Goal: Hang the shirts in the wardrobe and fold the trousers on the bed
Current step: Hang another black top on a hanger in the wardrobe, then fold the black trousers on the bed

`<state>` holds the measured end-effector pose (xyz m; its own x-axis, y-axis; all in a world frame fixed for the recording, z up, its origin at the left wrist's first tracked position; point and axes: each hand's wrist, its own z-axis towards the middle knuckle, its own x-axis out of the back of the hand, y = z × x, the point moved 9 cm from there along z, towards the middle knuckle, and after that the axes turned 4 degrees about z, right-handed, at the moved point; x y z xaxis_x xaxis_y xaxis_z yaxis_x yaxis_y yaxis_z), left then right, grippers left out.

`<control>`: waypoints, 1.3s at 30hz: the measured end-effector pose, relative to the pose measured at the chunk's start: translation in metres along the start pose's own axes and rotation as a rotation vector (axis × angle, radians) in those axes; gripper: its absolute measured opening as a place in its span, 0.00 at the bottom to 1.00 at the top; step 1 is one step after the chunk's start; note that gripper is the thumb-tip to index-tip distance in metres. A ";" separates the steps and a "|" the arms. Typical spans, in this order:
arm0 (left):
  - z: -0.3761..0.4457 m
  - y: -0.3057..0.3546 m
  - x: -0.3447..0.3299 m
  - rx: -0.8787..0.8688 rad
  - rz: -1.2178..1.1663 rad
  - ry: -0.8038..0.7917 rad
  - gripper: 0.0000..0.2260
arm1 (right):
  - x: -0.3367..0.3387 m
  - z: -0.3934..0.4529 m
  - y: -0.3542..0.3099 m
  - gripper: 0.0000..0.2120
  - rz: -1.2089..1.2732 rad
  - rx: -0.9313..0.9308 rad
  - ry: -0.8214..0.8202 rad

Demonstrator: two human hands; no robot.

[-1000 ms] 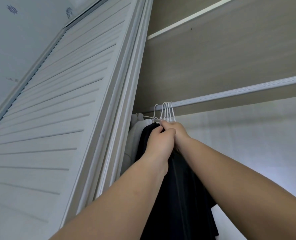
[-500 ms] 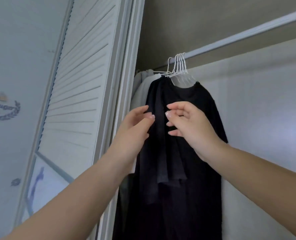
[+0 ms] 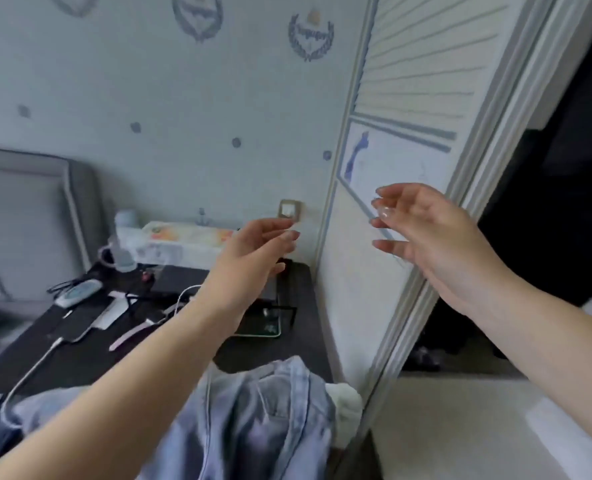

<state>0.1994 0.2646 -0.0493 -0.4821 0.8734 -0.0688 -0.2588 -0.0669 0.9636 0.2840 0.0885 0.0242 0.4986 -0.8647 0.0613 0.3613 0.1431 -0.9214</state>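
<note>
We see a dark desk (image 3: 263, 355) beside the louvred wardrobe door. On it: a white remote (image 3: 77, 292), a dark phone (image 3: 76, 328) with a white cable (image 3: 28, 372) plugged in, a glass-topped device (image 3: 265, 322), a pink pen-like item (image 3: 128, 336). Light-blue jeans (image 3: 253, 417) lie at its near edge.

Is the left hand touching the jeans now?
Apart. In the head view the left hand is raised, open and empty, while the jeans lie far below it.
</note>
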 end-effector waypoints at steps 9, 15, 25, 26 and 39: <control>-0.109 -0.075 0.171 0.273 0.074 0.353 0.06 | -0.177 -0.039 0.088 0.09 0.083 -0.219 -0.314; -0.187 -0.095 0.283 0.379 0.064 0.540 0.06 | -0.313 -0.079 0.118 0.09 0.127 -0.323 -0.514; -0.329 -0.091 0.521 0.489 0.113 0.862 0.05 | -0.564 -0.172 0.135 0.08 0.200 -0.431 -0.830; -0.343 -0.090 0.539 0.500 0.109 0.893 0.05 | -0.587 -0.181 0.135 0.08 0.207 -0.435 -0.859; -0.460 -0.151 0.687 0.704 -0.007 1.189 0.07 | -0.825 -0.255 0.203 0.06 0.104 -0.573 -1.193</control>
<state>-0.4778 0.6523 -0.3606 -0.9922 -0.0845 0.0918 0.0372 0.5022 0.8640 -0.2553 0.7081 -0.3117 0.9915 0.1303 0.0068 0.0452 -0.2944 -0.9546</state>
